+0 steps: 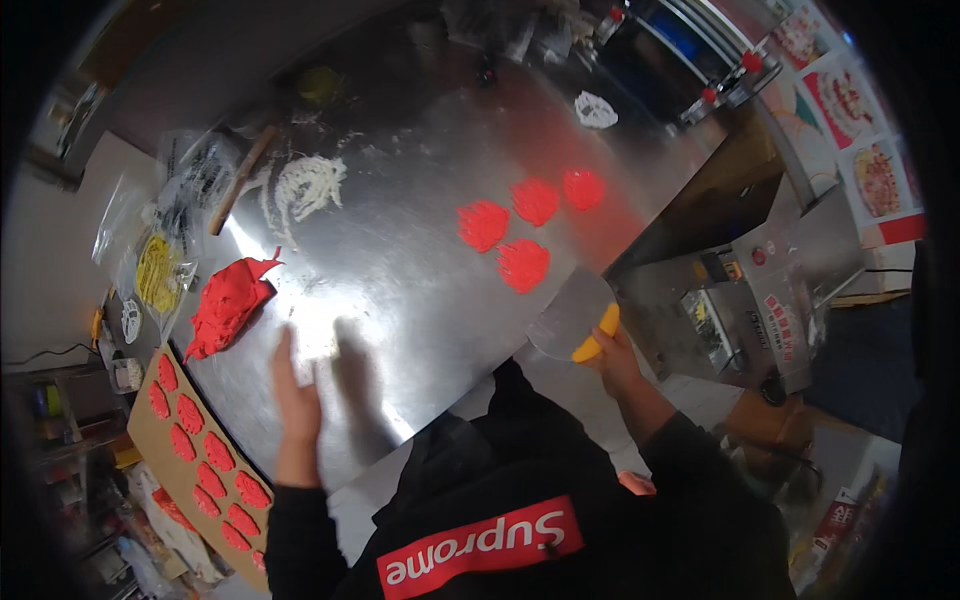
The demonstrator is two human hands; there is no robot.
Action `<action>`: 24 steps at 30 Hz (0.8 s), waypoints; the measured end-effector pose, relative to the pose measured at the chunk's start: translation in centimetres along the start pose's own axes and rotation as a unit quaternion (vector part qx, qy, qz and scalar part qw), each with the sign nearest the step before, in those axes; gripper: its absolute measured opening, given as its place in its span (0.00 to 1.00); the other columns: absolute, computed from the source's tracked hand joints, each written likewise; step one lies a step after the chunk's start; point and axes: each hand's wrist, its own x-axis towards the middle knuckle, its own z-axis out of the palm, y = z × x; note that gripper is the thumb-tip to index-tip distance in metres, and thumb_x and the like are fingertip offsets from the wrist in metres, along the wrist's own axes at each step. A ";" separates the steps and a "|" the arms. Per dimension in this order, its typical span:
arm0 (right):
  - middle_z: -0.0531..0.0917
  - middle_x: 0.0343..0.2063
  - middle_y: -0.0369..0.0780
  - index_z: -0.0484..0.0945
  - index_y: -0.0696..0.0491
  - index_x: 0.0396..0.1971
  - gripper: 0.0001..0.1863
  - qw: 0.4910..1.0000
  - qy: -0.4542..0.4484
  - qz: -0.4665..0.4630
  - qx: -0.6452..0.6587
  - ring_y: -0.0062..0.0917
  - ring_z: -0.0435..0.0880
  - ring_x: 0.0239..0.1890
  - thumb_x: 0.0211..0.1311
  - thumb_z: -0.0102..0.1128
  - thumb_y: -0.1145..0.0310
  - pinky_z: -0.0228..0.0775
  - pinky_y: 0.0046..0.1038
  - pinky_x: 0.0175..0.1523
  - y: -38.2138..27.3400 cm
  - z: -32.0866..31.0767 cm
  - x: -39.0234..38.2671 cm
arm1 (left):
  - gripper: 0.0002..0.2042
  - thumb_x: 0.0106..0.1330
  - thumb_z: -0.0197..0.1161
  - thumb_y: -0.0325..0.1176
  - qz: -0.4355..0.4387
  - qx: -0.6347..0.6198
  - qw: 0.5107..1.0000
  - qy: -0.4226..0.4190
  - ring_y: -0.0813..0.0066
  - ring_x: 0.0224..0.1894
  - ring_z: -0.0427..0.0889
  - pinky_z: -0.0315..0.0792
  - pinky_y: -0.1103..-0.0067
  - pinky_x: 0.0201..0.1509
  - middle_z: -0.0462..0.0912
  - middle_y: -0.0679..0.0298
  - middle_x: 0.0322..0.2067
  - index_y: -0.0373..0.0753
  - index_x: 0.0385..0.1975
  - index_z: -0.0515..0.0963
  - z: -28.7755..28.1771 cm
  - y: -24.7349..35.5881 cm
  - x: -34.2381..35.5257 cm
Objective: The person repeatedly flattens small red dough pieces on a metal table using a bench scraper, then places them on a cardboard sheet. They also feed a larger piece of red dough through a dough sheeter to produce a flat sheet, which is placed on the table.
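My right hand [619, 362] grips a scraper [572, 312] by its yellow handle. The scraper's wide, pale blade reaches over the near right edge of the metal table [400, 240]. Beyond the blade lie several flat red dough pieces [523, 265] with ridged edges. My left hand [297, 392] is held over the near left part of the table, fingers stretched out and holding nothing. A big red dough lump [230, 305] rests just beyond it, at the table's left side.
At lower left, a paper-lined tray [160, 428] carries rows of red dough pieces. A rolling pin [243, 180], a flour patch [310, 185] and bagged yellow dough [156, 270] sit far left. Far right are a white cutter [595, 110] and a machine with metal rails [690, 50].
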 end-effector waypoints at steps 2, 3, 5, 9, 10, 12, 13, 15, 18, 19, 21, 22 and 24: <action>0.73 0.46 0.41 0.62 0.55 0.55 0.20 0.999 -0.032 0.002 -0.011 0.29 0.78 0.47 0.66 0.50 0.65 0.78 0.33 0.44 0.1 0.3 1.9 | 0.27 0.60 0.60 0.31 0.104 -0.073 0.986 -0.105 0.51 0.61 0.65 0.57 0.63 0.64 0.68 0.47 0.58 0.33 0.60 0.63 7.1 7.7 3.0; 0.74 0.45 0.41 0.63 0.56 0.54 0.19 1.000 0.004 0.010 -0.026 0.28 0.79 0.45 0.66 0.50 0.65 0.79 0.32 0.41 0.2 0.6 2.6 | 0.29 0.59 0.60 0.35 0.130 -0.075 0.970 -0.191 0.51 0.63 0.63 0.55 0.62 0.66 0.66 0.49 0.60 0.34 0.61 0.63 9.9 10.9 4.3; 0.74 0.44 0.41 0.63 0.56 0.52 0.18 1.000 -0.028 -0.005 0.009 0.28 0.80 0.42 0.66 0.50 0.66 0.80 0.30 0.37 0.7 1.5 3.1 | 0.31 0.61 0.59 0.40 0.204 0.012 0.949 -0.241 0.61 0.69 0.54 0.47 0.62 0.70 0.58 0.58 0.66 0.38 0.64 0.59 15.0 16.3 5.9; 0.74 0.44 0.41 0.61 0.57 0.52 0.18 0.998 -0.010 0.021 0.062 0.29 0.81 0.40 0.65 0.52 0.68 0.81 0.30 0.35 1.4 1.4 2.7 | 0.32 0.64 0.52 0.48 0.225 0.082 0.935 -0.261 0.65 0.70 0.50 0.45 0.64 0.72 0.55 0.61 0.68 0.39 0.66 0.57 19.9 20.3 7.9; 0.74 0.44 0.41 0.61 0.57 0.52 0.19 0.997 0.021 0.047 0.062 0.29 0.81 0.41 0.65 0.52 0.69 0.81 0.30 0.35 1.5 1.4 2.7 | 0.32 0.65 0.51 0.49 0.233 0.089 0.930 -0.270 0.66 0.70 0.50 0.45 0.64 0.72 0.55 0.61 0.68 0.39 0.66 0.56 20.6 20.5 7.9; 0.73 0.44 0.42 0.61 0.57 0.52 0.20 0.998 0.017 0.051 0.044 0.28 0.80 0.40 0.65 0.54 0.69 0.81 0.32 0.36 1.7 1.4 2.8 | 0.33 0.66 0.49 0.51 0.237 0.104 0.923 -0.285 0.66 0.71 0.49 0.44 0.65 0.72 0.54 0.61 0.68 0.38 0.66 0.55 21.4 20.5 7.8; 0.73 0.44 0.42 0.60 0.57 0.52 0.20 0.998 0.003 0.048 0.051 0.28 0.80 0.40 0.65 0.54 0.68 0.81 0.32 0.36 1.8 1.6 2.8 | 0.33 0.66 0.48 0.52 0.234 0.114 0.920 -0.293 0.66 0.71 0.49 0.43 0.65 0.72 0.53 0.61 0.68 0.38 0.66 0.55 21.8 20.4 7.6; 0.73 0.43 0.41 0.61 0.58 0.53 0.21 0.997 -0.037 0.034 0.060 0.28 0.80 0.39 0.64 0.55 0.68 0.81 0.32 0.37 1.9 2.3 3.0 | 0.34 0.66 0.47 0.53 0.230 0.122 0.917 -0.302 0.65 0.71 0.48 0.42 0.64 0.72 0.52 0.60 0.69 0.38 0.67 0.54 22.2 20.2 7.3; 0.73 0.42 0.41 0.61 0.57 0.53 0.21 0.996 -0.020 0.053 0.062 0.27 0.79 0.40 0.64 0.55 0.67 0.81 0.31 0.37 1.8 3.2 2.7 | 0.34 0.67 0.47 0.53 0.220 0.113 0.917 -0.312 0.64 0.72 0.46 0.41 0.64 0.72 0.51 0.58 0.69 0.38 0.67 0.52 22.5 20.2 7.2; 0.73 0.42 0.41 0.61 0.57 0.54 0.22 0.995 -0.027 0.052 0.082 0.27 0.79 0.40 0.64 0.55 0.68 0.81 0.31 0.37 1.6 3.3 2.5 | 0.34 0.67 0.47 0.53 0.219 0.109 0.917 -0.316 0.63 0.72 0.45 0.41 0.63 0.72 0.50 0.57 0.69 0.38 0.67 0.52 22.5 20.2 7.2; 0.73 0.43 0.41 0.61 0.57 0.54 0.22 0.992 -0.010 0.069 0.106 0.27 0.78 0.41 0.64 0.55 0.68 0.81 0.31 0.37 1.2 3.8 2.3 | 0.35 0.67 0.47 0.53 0.216 0.105 0.917 -0.317 0.61 0.72 0.45 0.41 0.63 0.72 0.49 0.56 0.69 0.38 0.68 0.51 22.4 20.3 7.3; 0.73 0.44 0.41 0.61 0.57 0.54 0.22 0.992 -0.037 0.044 0.110 0.27 0.78 0.42 0.64 0.55 0.68 0.81 0.30 0.37 1.1 4.1 2.3 | 0.35 0.67 0.47 0.53 0.214 0.103 0.918 -0.318 0.61 0.72 0.44 0.40 0.63 0.72 0.49 0.56 0.69 0.38 0.68 0.51 22.4 20.3 7.4; 0.72 0.45 0.41 0.60 0.57 0.55 0.21 0.991 -0.068 0.032 0.107 0.26 0.78 0.43 0.65 0.54 0.69 0.81 0.30 0.38 1.3 5.4 2.9 | 0.35 0.67 0.46 0.53 0.208 0.099 0.917 -0.324 0.60 0.72 0.44 0.39 0.62 0.72 0.48 0.55 0.69 0.37 0.68 0.51 22.3 20.3 7.4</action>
